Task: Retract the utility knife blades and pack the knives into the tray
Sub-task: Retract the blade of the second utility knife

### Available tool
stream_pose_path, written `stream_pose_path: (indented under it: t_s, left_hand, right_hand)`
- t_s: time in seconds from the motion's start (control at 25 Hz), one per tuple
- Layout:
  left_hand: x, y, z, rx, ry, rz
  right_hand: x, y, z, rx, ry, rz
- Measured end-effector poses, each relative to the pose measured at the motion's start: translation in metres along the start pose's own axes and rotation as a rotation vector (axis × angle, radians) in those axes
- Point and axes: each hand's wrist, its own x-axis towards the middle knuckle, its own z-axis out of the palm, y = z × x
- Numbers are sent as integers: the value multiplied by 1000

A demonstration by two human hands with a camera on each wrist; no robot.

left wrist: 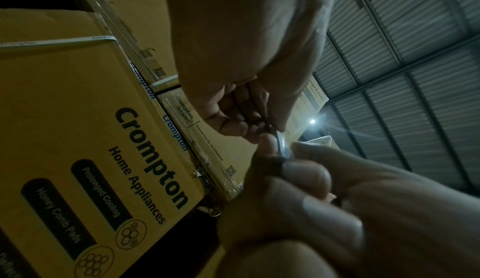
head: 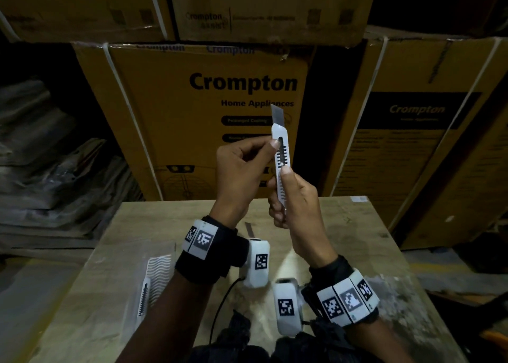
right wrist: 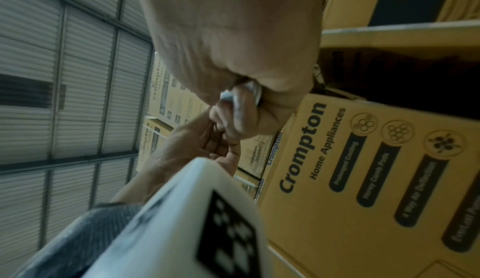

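A white utility knife [head: 283, 167] stands upright in the air over the table, its steel blade [head: 277, 114] sticking out at the top. My right hand [head: 295, 198] grips the lower handle, thumb on the ribbed track. My left hand [head: 244, 167] pinches the knife's upper part, thumb tip beside the slider slot. The left wrist view gives only a sliver of the knife [left wrist: 283, 145] between both hands. The right wrist view has its white butt end [right wrist: 246, 92] in my right hand's fist. A second white knife [head: 143, 298] lies in the clear tray [head: 162, 252] at the lower left.
The wooden table [head: 351, 239] runs below my arms. Behind my left wrist on the table lies another knife with its blade [head: 249, 228] out. Stacked yellow Crompton cartons [head: 206, 101] wall off the table's far side, and bundled sheets [head: 55, 170] lie to the left.
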Motion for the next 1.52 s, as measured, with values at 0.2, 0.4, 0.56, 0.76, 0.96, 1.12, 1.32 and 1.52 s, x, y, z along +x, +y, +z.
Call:
stream_pose_path:
  t_s: [0.2,0.4,0.56,0.76,0.96,1.12,1.32,1.52]
  left_hand:
    - [-7,0,5,-13,-47,-25]
    - [-8,-6,6,-13,-73,-57]
    - [-8,-3,7,-18,-81,-41]
    - [-7,0,0,-33,-60,-53]
    - [-9,2,-4,-49,-21,-43]
    - [-10,-2,-5,-58,52,-36]
    - [-18,-6,-6,-57,33,-98]
    - [-25,-4,-5,-54,-35,-123]
  right_hand:
    - [-9,1,-7,10,43,42]
    - [-10,-7,-10,-83,139,-28]
    - [-9,-5,-6,-87,173,-86]
    - [-16,-2,-3,-36,55,-13]
    - [-20,-8,-9,-74,-42,70]
    - [-21,-15,-3,-142,-18,64]
    - [-21,-9,4,-149,139,-24]
    - [-23,-4,5,-101,158,-34]
